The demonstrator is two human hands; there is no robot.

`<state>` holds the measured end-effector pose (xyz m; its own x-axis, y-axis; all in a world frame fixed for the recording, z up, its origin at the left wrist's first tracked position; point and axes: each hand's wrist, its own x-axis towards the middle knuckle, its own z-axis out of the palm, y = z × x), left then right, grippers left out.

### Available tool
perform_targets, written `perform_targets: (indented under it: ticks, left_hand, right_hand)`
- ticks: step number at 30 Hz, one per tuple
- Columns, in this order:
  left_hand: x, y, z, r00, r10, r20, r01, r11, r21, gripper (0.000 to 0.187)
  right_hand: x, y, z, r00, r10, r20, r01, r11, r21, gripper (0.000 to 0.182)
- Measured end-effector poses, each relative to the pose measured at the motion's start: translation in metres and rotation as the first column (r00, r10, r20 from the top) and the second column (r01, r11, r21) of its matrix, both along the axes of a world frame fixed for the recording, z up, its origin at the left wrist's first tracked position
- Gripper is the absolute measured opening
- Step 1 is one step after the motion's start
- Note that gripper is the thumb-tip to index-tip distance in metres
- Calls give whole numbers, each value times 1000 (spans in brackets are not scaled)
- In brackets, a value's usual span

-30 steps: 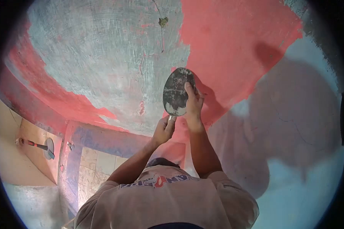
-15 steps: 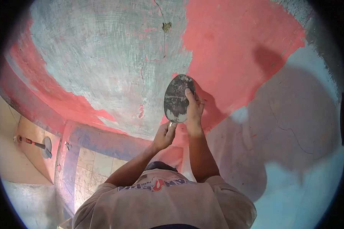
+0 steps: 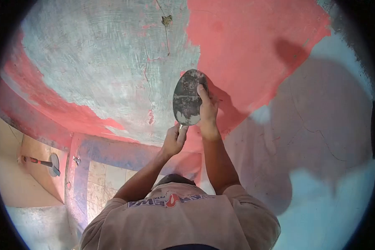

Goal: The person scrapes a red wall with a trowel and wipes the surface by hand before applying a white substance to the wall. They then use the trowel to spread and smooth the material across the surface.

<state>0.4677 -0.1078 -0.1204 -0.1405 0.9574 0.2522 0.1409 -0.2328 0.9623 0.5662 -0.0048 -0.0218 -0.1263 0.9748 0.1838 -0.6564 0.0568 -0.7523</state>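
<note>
A dark oval plate (image 3: pixel 185 100) with worn pale patches and a light handle stands up in front of the wall. My left hand (image 3: pixel 175 141) is closed around the handle at its lower end. My right hand (image 3: pixel 208 109) grips the plate's right edge, with the thumb on the dark face and the other fingers partly hidden behind. The wall beyond shows a scraped grey-green area (image 3: pixel 91 62) beside pink paint (image 3: pixel 254 46). Whether the plate's far side touches the wall cannot be made out.
Thin cracks and a small gouge (image 3: pixel 166 21) mark the wall. Pale blue paint (image 3: pixel 320 208) covers the right side, under a large shadow. On the left, a tool with a red and black handle (image 3: pixel 35 160) is beside a tap (image 3: pixel 76 160) and light tiles (image 3: pixel 112 177).
The oval plate and both hands have moved up in the view and slightly left. The view of the wall has also shifted. Both hands keep their hold.
</note>
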Motion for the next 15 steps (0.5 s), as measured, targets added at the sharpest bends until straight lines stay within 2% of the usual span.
perform_targets:
  ticks: [1,4,7,10,11,13,15]
  left_hand:
    - [3,-1,4,1000,14,14,-14,1000,-7,37]
    - [0,-1,-9,991,-56,118,70,991,-111,35]
    - [-1,3,-22,1000,13,6,-13,1000,22,34]
    - [-2,9,6,995,-30,96,37,997,-68,33]
    - [-1,7,13,994,-34,107,43,996,-77,34]
    - [-2,10,23,991,-46,124,56,995,-84,34]
    - [-6,8,1,1000,-14,17,14,1000,-13,36]
  right_hand:
    - [0,1,1,1000,-15,-12,15,1000,15,16]
    - [3,7,-16,994,-41,102,34,997,70,17]
    - [-7,5,-15,986,-141,92,133,987,87,17]
    - [1,11,9,988,-93,127,84,994,68,22]
    - [0,16,16,997,-32,69,27,997,69,24]
    - [-2,17,13,990,-97,101,88,992,88,25]
    - [-7,20,5,985,-130,113,120,988,96,26]
